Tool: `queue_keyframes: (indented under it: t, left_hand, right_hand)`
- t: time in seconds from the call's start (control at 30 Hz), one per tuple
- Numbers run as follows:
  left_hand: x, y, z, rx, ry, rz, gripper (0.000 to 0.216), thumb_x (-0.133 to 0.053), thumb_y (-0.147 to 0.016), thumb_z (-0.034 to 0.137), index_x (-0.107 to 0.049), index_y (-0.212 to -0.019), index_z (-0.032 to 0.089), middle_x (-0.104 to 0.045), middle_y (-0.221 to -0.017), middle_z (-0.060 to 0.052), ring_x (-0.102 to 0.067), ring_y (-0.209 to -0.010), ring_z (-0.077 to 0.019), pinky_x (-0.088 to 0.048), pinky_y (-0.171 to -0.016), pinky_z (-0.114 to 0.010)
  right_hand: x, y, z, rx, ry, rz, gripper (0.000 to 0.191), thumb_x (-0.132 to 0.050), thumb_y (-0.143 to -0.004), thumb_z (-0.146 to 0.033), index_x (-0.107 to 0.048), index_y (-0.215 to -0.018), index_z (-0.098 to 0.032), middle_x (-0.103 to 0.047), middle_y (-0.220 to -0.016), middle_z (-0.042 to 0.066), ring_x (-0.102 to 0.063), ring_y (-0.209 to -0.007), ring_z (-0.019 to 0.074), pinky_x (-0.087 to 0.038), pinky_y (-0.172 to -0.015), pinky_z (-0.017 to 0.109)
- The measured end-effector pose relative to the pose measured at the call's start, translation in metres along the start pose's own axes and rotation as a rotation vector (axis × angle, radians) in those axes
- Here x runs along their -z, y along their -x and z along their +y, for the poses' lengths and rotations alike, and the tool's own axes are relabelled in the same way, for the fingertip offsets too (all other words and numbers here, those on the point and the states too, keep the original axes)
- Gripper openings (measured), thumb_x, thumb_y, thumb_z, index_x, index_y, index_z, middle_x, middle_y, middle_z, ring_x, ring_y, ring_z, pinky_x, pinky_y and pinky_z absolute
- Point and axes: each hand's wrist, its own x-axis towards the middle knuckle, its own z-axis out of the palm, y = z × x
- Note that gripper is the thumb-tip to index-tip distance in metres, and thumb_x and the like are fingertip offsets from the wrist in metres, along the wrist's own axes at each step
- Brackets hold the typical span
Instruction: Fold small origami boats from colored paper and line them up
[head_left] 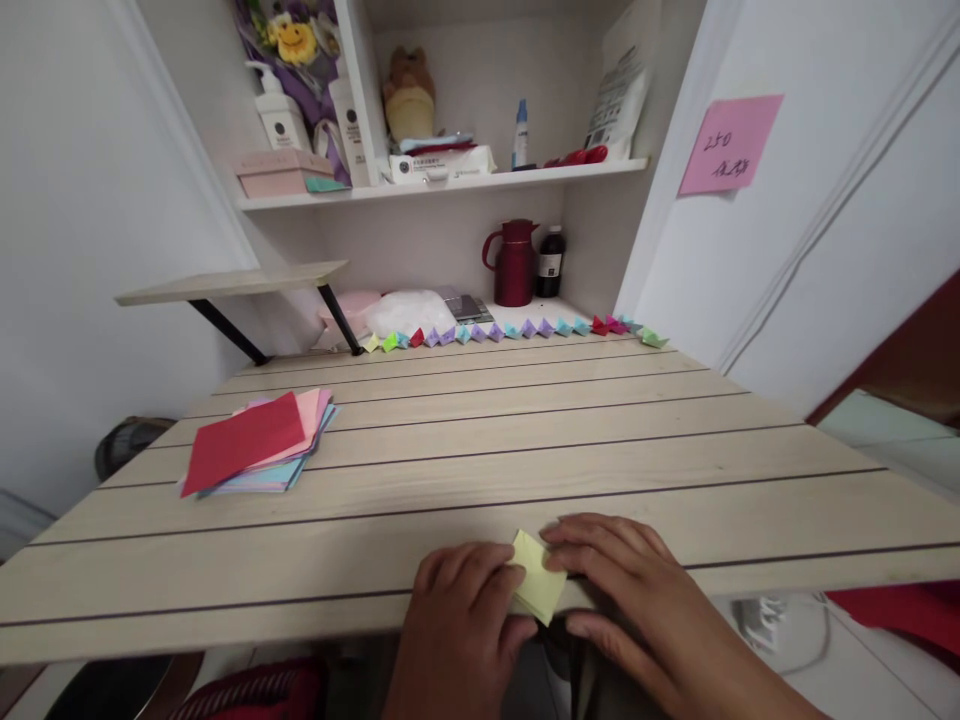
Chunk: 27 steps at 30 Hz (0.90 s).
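A small folded piece of yellow paper lies at the front edge of the table, its lower corner reaching past that edge. My left hand holds its left side, with bent fingertips on the paper and the thumb lower down by the table edge. On the other side, my right hand has its fingertips pressed on the paper's right edge. The right thumb sits below, apart from those fingers. Whatever is under the paper is hidden.
A stack of coloured paper sheets, red on top, lies at the left. Small folded paper pieces line the table's back. Behind them stand a dark red jug and a dark bottle. A small raised shelf stands back left.
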Motion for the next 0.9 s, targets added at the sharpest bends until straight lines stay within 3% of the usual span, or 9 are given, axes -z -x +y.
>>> queue_keyframes:
  t: [0.2, 0.4, 0.57, 0.73, 0.9]
  left_hand:
    - [0.004, -0.007, 0.006, 0.231, 0.06, -0.048, 0.022, -0.069, -0.076, 0.014, -0.069, -0.096, 0.023, -0.069, -0.095, -0.003, -0.062, -0.09, -0.0219, -0.05, -0.077, -0.04]
    - [0.003, -0.012, 0.004, 0.304, 0.155, 0.006, 0.022, -0.075, -0.071, 0.015, -0.072, -0.089, 0.026, -0.068, -0.089, 0.0, -0.06, -0.086, -0.0206, -0.048, -0.076, -0.038]
    - [0.006, -0.014, 0.002, 0.313, 0.19, -0.039, 0.033, -0.086, -0.06, 0.028, -0.073, -0.091, 0.028, -0.068, -0.09, 0.0, -0.06, -0.087, -0.0221, -0.046, -0.078, -0.04]
    - [0.002, -0.017, 0.001, 0.392, 0.191, -0.036, 0.014, -0.074, -0.073, 0.018, -0.074, -0.082, 0.029, -0.067, -0.084, 0.002, -0.061, -0.085, -0.0195, -0.043, -0.077, -0.038]
    - [-0.001, -0.017, 0.001, 0.397, 0.205, 0.002, 0.012, -0.072, -0.076, 0.019, -0.073, -0.081, 0.029, -0.066, -0.082, 0.003, -0.06, -0.083, -0.0184, -0.041, -0.077, -0.037]
  right_hand:
    - [-0.003, -0.008, -0.004, -0.064, -0.034, 0.042, 0.016, -0.057, -0.09, -0.032, -0.061, -0.106, -0.03, -0.064, -0.119, 0.004, -0.054, -0.113, 0.0249, -0.043, -0.091, 0.043]
    - [-0.004, -0.01, -0.005, -0.091, -0.07, 0.064, 0.016, -0.047, -0.095, -0.029, -0.062, -0.1, -0.03, -0.066, -0.113, 0.003, -0.056, -0.109, 0.024, -0.044, -0.089, 0.043]
    - [-0.004, -0.01, -0.002, -0.063, -0.073, 0.064, 0.015, -0.061, -0.088, -0.035, -0.062, -0.102, -0.03, -0.066, -0.116, 0.003, -0.056, -0.11, 0.0252, -0.044, -0.089, 0.043]
    - [-0.005, -0.011, -0.001, -0.092, -0.087, 0.055, 0.011, -0.06, -0.089, -0.031, -0.061, -0.1, -0.031, -0.066, -0.115, 0.001, -0.055, -0.11, 0.0245, -0.041, -0.09, 0.043]
    - [-0.009, -0.018, -0.006, -0.136, -0.065, 0.099, 0.011, -0.051, -0.094, -0.028, -0.062, -0.091, -0.028, -0.066, -0.105, 0.001, -0.057, -0.101, 0.0234, -0.041, -0.085, 0.042]
